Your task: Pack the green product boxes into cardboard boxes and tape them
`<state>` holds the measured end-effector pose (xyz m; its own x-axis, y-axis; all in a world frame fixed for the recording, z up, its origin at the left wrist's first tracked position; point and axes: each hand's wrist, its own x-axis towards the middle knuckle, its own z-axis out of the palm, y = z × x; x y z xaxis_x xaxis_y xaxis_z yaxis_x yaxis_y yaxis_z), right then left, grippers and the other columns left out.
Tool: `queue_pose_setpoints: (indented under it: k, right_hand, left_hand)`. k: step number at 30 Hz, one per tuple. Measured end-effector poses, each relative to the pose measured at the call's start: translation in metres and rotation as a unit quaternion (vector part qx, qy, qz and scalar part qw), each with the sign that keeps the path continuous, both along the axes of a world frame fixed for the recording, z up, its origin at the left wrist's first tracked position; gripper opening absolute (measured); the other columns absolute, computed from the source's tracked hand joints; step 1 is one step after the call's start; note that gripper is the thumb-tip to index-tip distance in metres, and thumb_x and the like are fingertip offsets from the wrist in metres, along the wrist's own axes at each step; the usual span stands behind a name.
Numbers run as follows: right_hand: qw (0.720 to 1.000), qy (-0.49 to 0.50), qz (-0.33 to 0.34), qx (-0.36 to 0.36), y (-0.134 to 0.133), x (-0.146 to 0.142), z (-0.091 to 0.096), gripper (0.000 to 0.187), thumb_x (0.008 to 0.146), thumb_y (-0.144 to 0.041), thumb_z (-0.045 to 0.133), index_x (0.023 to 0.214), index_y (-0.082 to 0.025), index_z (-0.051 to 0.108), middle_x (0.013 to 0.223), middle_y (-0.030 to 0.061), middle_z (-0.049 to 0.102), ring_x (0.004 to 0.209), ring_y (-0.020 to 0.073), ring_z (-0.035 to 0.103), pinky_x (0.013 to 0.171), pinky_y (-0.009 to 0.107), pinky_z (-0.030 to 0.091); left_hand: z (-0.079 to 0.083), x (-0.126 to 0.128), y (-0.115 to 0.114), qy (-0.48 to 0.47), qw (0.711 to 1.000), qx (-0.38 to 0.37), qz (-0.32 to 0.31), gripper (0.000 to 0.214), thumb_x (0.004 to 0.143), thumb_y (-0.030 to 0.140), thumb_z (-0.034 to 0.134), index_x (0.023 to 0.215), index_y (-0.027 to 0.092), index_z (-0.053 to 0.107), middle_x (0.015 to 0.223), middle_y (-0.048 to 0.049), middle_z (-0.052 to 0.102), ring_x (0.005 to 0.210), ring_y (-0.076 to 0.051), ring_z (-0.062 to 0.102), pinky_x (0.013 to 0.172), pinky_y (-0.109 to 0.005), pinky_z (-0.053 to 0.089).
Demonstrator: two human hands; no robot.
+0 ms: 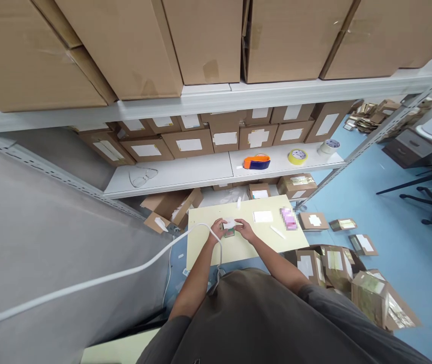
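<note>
Left hand [218,230] and right hand [244,230] both clasp a small white box [230,223] over the desk [204,253]. It looks light and probably crushable, so I'd grip the ends gently.

Matt brown cardboard boxes [189,144], smooth pale matt tabletop [246,242], glossy yellow tape roll [297,156], painted metal shelf [185,174].

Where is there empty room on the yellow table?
The table is bare at its back left corner, above the cable, and near the front edge below the left hand and right hand. The right side is crowded: card, pink pack, stick.
</note>
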<state>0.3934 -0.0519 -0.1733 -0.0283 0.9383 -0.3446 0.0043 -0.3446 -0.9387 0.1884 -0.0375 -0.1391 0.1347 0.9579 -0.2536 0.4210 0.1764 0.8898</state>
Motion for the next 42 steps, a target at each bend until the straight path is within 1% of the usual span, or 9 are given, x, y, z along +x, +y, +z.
queue_pose_setpoints:
  k: [4,8,14,18,23,27,34,38,42]
  right_hand:
    - [0.999,-0.031,-0.022,-0.006,-0.001,-0.004,-0.003,0.051,0.072,-0.048,0.084,0.116,-0.024,0.075,0.129,0.0101,0.077,0.100,0.0265,0.077,0.107,0.052,0.059]
    - [0.999,-0.052,-0.008,0.008,-0.002,-0.005,-0.005,0.046,0.078,-0.046,0.080,0.120,-0.025,0.075,0.122,0.0086,0.078,0.111,0.0282,0.076,0.106,0.048,0.060]
    - [0.995,-0.088,-0.030,-0.042,0.000,-0.010,-0.009,0.042,0.082,-0.039,0.077,0.121,-0.024,0.076,0.111,0.0072,0.080,0.112,0.0290,0.077,0.107,0.047,0.059]
    - [0.994,-0.102,-0.034,-0.023,0.001,-0.013,-0.011,0.034,0.084,-0.039,0.076,0.116,-0.026,0.077,0.107,0.0053,0.082,0.114,0.0287,0.077,0.106,0.046,0.060]
    - [0.992,-0.117,-0.038,-0.016,0.000,-0.016,-0.008,0.035,0.087,-0.043,0.072,0.117,-0.026,0.079,0.106,0.0043,0.082,0.106,0.0269,0.077,0.100,0.045,0.063]
    - [0.988,-0.142,-0.060,-0.029,-0.003,-0.020,-0.004,0.035,0.088,-0.044,0.070,0.117,-0.026,0.079,0.106,0.0030,0.082,0.111,0.0268,0.076,0.109,0.048,0.059]
    - [0.991,-0.059,-0.065,-0.098,-0.006,-0.033,-0.006,0.048,0.087,-0.050,0.075,0.127,-0.025,0.079,0.124,0.0085,0.082,0.120,0.0294,0.074,0.110,0.047,0.056]
    - [0.992,-0.011,-0.043,-0.116,0.010,-0.056,-0.005,0.050,0.087,-0.050,0.077,0.130,-0.025,0.076,0.125,0.0084,0.081,0.121,0.0286,0.073,0.109,0.046,0.054]
    - [0.993,0.020,-0.011,-0.114,0.043,-0.108,0.000,0.044,0.085,-0.047,0.080,0.124,-0.026,0.077,0.124,0.0084,0.080,0.121,0.0279,0.073,0.108,0.045,0.054]
  left_hand:
    - [-0.004,0.001,-0.001,-0.027,0.999,-0.012,0.013,0.027,0.076,0.015,0.083,0.102,0.020,0.076,0.160,-0.0167,0.057,0.152,-0.034,0.055,0.118,-0.050,0.054]
    - [-0.010,0.000,-0.001,-0.042,0.999,-0.009,0.006,0.029,0.078,0.021,0.086,0.106,0.021,0.079,0.162,-0.0161,0.059,0.158,-0.036,0.049,0.119,-0.053,0.054]
    - [-0.026,-0.002,-0.001,0.008,0.999,0.027,-0.025,0.031,0.084,0.024,0.079,0.115,0.022,0.081,0.167,-0.0137,0.057,0.159,-0.034,0.050,0.123,-0.054,0.053]
    - [-0.034,-0.005,-0.004,0.029,0.997,0.062,-0.048,0.029,0.092,0.020,0.071,0.120,0.021,0.080,0.169,-0.0146,0.056,0.159,-0.032,0.051,0.127,-0.049,0.050]
    - [-0.034,-0.007,-0.008,0.039,0.994,0.080,-0.060,0.032,0.096,0.019,0.066,0.126,0.023,0.078,0.170,-0.0129,0.056,0.157,-0.031,0.055,0.127,-0.049,0.048]
    - [-0.032,-0.006,-0.012,0.008,0.995,0.082,-0.061,0.027,0.093,0.023,0.072,0.119,0.021,0.079,0.170,-0.0150,0.055,0.157,-0.034,0.054,0.130,-0.051,0.045]
    - [-0.048,-0.005,-0.014,-0.114,0.992,-0.011,0.053,0.075,0.094,0.034,0.075,0.165,0.018,0.053,0.154,-0.0185,0.070,0.140,-0.033,0.069,0.121,-0.049,0.053]
    - [-0.055,-0.026,0.000,-0.109,0.991,-0.034,0.073,0.077,0.097,0.036,0.072,0.168,0.015,0.051,0.149,-0.0167,0.074,0.136,-0.033,0.072,0.120,-0.049,0.054]
    - [-0.051,-0.075,0.024,-0.083,0.990,-0.027,0.112,0.074,0.096,0.036,0.074,0.165,0.016,0.056,0.143,-0.0144,0.078,0.136,-0.033,0.072,0.119,-0.046,0.054]
